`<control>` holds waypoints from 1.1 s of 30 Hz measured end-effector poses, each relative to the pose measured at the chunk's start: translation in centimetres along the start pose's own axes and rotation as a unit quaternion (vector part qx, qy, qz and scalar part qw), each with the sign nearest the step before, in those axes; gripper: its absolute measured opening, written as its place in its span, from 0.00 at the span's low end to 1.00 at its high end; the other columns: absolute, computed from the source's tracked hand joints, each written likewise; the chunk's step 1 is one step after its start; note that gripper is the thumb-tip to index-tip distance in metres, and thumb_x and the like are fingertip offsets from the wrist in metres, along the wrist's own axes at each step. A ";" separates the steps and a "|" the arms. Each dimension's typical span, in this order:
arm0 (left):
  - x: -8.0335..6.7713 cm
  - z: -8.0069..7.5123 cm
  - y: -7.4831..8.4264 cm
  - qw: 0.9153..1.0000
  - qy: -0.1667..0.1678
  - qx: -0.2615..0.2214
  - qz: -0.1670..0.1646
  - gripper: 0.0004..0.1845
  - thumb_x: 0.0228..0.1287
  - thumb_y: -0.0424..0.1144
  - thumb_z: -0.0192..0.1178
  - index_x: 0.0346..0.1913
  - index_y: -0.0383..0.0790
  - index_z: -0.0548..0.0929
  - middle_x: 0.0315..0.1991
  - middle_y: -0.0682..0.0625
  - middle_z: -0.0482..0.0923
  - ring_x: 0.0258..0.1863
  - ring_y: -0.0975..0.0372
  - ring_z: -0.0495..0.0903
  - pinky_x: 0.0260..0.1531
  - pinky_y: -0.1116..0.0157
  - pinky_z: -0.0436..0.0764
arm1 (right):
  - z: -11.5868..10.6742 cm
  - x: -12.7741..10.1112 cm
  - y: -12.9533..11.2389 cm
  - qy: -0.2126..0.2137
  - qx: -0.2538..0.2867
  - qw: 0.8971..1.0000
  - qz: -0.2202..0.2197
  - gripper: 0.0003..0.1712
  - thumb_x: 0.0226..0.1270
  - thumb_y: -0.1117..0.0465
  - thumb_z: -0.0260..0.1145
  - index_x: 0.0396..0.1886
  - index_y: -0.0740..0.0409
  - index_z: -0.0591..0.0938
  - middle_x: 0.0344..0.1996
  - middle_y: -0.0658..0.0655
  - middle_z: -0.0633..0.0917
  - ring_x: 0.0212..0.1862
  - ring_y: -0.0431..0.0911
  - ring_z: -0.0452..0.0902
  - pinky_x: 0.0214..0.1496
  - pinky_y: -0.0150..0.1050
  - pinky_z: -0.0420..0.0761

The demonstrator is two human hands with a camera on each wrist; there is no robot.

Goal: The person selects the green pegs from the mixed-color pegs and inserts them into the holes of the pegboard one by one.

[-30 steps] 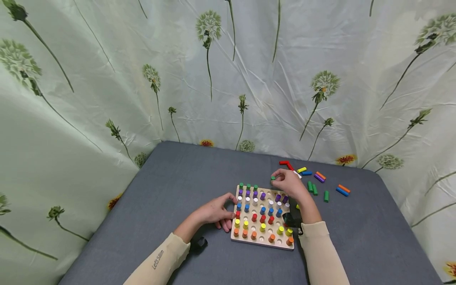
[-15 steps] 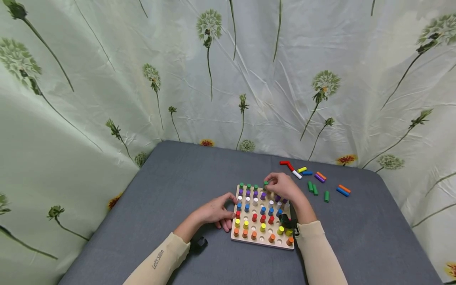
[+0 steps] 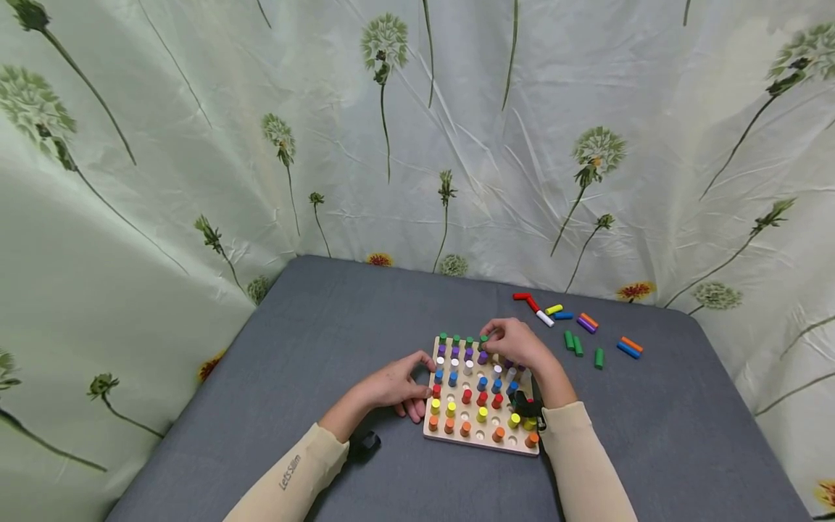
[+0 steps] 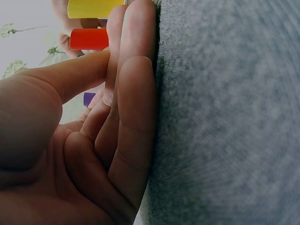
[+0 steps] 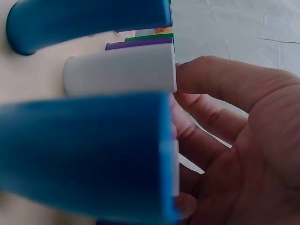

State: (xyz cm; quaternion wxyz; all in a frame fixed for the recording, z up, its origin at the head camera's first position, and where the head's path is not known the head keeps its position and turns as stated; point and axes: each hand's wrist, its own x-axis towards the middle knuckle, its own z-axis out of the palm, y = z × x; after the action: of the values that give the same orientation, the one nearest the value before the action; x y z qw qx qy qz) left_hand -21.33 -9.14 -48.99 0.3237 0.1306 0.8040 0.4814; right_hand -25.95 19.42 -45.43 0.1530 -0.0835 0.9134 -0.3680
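A wooden peg board (image 3: 515, 444) lies on the grey table, with rows of green, purple, white, blue, red, yellow and orange pegs standing in it. My right hand (image 3: 491, 341) reaches over the board's far row and pinches a green peg (image 3: 484, 338) beside the other green pegs there. My left hand (image 3: 420, 388) rests on the table against the board's left edge, fingers (image 4: 133, 93) lying straight on the cloth. The left wrist view shows a yellow peg (image 4: 96, 8) and a red peg (image 4: 89, 39) past those fingers. Close to my right palm stand a white peg (image 5: 119, 72) and blue pegs (image 5: 84, 154).
Loose pegs lie on the table beyond the board's right side: red (image 3: 522, 297), white (image 3: 543, 317), yellow (image 3: 552, 309), green (image 3: 598, 357), orange and blue (image 3: 629, 346). A dandelion-print curtain (image 3: 417, 145) walls in the grey table (image 3: 326, 326) on three sides.
My right hand has carried the green peg left from beyond the board's far right corner to the far row. The left hand has stayed in place.
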 end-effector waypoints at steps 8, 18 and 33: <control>0.0 0.0 0.2 1.000 0.000 0.003 -0.002 0.17 0.76 0.37 0.64 0.60 0.51 0.72 0.22 0.47 0.88 0.18 0.63 0.86 0.17 0.69 0.76 | 0.1 0.2 0.2 -0.008 -0.012 1.000 0.005 0.13 0.69 0.66 0.66 0.51 0.61 0.86 0.36 0.57 0.89 0.29 0.45 0.75 0.34 0.38 0.74; 0.1 0.0 0.2 1.000 -0.002 0.004 0.002 0.18 0.75 0.37 0.65 0.61 0.51 0.72 0.23 0.47 0.88 0.19 0.63 0.87 0.16 0.69 0.76 | 0.0 0.0 0.1 -0.010 -0.014 1.000 0.003 0.13 0.69 0.66 0.67 0.52 0.62 0.86 0.37 0.57 0.89 0.30 0.44 0.77 0.35 0.38 0.75; -0.2 -0.1 0.0 1.000 -0.005 -0.003 0.007 0.19 0.76 0.37 0.64 0.62 0.50 0.71 0.23 0.47 0.88 0.19 0.63 0.86 0.17 0.68 0.76 | -2.7 -1.4 0.3 0.033 0.021 0.999 0.003 0.15 0.75 0.63 0.65 0.56 0.66 0.83 0.39 0.61 0.88 0.38 0.50 0.81 0.40 0.40 0.78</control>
State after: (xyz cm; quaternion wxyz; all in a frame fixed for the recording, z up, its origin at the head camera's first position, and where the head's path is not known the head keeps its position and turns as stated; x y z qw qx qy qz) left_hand -21.27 -9.26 -48.88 0.3251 0.1377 0.7996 0.4857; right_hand -25.53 21.73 -43.52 0.1256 -0.0653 0.9101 -0.3894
